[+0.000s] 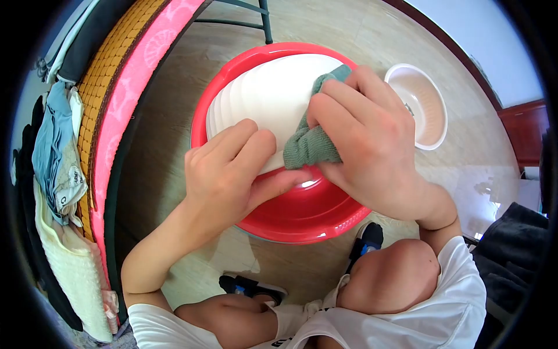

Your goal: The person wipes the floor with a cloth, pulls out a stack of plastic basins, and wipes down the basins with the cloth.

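A white ridged object (267,87), rounded like a washboard or basin insert, leans inside a red basin (308,218) on the floor. My left hand (232,166) grips its near edge, fingers curled over the top and thumb below. A grey-green cloth (314,146) is bunched in my right hand (369,134) and lies against the right side of the white object. The fingers of my right hand are bent round the cloth. Both hands are over the basin, a short gap apart.
Right of the basin stands a small white oval basin (427,110). A bed edge with a pink cover (125,116) and folded clothes (55,145) runs along the left. Dark legs of a stool (266,23) stand behind. Dark fabric (511,256) is at the right.
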Tool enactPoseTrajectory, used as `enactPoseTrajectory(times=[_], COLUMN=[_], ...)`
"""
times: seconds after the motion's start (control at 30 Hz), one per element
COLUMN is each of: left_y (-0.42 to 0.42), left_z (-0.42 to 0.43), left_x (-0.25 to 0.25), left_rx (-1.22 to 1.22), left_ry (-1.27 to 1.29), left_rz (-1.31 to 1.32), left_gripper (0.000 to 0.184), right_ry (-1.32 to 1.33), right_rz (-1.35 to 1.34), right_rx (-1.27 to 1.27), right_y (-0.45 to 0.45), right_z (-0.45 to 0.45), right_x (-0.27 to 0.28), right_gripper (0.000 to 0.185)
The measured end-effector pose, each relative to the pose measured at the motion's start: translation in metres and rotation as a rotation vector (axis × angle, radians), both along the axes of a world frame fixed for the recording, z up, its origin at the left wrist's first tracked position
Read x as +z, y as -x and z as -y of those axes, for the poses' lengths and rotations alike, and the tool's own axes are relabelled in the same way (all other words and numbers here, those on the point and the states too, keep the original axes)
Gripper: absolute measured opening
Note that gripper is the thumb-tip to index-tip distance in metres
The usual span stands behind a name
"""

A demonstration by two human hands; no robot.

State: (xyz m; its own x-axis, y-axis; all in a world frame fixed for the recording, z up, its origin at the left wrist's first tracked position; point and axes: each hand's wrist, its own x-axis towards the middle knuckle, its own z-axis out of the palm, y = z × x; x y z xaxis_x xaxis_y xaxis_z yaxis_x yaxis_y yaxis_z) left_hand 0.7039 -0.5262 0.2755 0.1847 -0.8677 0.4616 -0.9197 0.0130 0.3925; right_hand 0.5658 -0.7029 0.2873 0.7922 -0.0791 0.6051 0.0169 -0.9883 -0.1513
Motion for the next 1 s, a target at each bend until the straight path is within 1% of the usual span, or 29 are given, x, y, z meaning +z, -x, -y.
enactPoseTrajectory(times=[0.2,0.3,0.43,0.47,0.5,0.53,0.6,0.63,0.7,0.73,0.8,0.83,0.9,0.93,0.97,1.0], left_y=[-0.005,-0.007,-0.005,-0.006,-0.007,-0.009,-0.015,-0.018,-0.02,-0.021,-0.028,-0.033,-0.044,-0.048,-0.049,-0.052], left_z=[-0.004,-0.008,-0.009,-0.01,-0.012,-0.014,-0.015,-0.014,-0.007,-0.005,-0.011,-0.016,-0.02,-0.023,-0.026,-0.028], left_x=[-0.013,-0.016,-0.016,-0.016,-0.017,-0.018,-0.019,-0.019,-0.015,-0.013,-0.016,-0.019,-0.041,-0.049,-0.051,-0.05], left_rx=[-0.013,-0.024,-0.075,-0.08,-0.071,-0.059,-0.029,0.004,-0.015,-0.039,-0.029,-0.018,-0.038,-0.059,-0.034,-0.031], left_ry=[0.095,0.115,0.142,0.14,0.132,0.125,0.138,0.152,0.167,0.176,0.17,0.166,0.198,0.237,0.117,0.121], left_rz=[-0.001,-0.033,-0.06,-0.058,-0.073,-0.088,-0.103,-0.115,-0.1,-0.085,-0.08,-0.074,-0.108,-0.151,-0.148,-0.147], left_gripper=[0.046,0.046,0.044,0.044,0.04,0.037,0.04,0.042,0.042,0.041,0.039,0.038,0.038,0.038,0.046,0.046], right_ry=[-0.111,-0.239,-0.235,-0.296,-0.357,-0.356,-0.702,-0.699,-0.949,-0.95,-0.817,-0.82,-0.665,-0.665,-0.532,-0.398], right_rz=[0.015,0.045,0.068,0.093,0.118,0.118,0.12,0.12,0.023,0.024,0.049,0.054,0.133,0.136,0.098,0.059], right_rx=[0.04,0.044,-0.003,-0.005,-0.006,-0.008,-0.086,-0.084,-0.134,-0.13,-0.13,-0.126,0.011,0.017,-0.013,-0.043], right_y=[0.013,0.021,0.032,0.033,0.034,0.036,0.04,0.044,0.049,0.048,0.047,0.047,0.047,0.046,0.047,0.047], right_z=[0.016,0.032,0.036,0.041,0.047,0.055,0.072,0.079,0.091,0.09,0.088,0.089,0.09,0.088,0.085,0.083], right_x=[-0.008,-0.024,-0.037,-0.043,-0.05,-0.062,-0.09,-0.107,-0.132,-0.129,-0.12,-0.115,-0.098,-0.082,-0.062,-0.043], right_gripper=[0.039,0.034,0.036,0.035,0.035,0.035,0.035,0.035,0.036,0.036,0.035,0.035,0.034,0.034,0.032,0.031])
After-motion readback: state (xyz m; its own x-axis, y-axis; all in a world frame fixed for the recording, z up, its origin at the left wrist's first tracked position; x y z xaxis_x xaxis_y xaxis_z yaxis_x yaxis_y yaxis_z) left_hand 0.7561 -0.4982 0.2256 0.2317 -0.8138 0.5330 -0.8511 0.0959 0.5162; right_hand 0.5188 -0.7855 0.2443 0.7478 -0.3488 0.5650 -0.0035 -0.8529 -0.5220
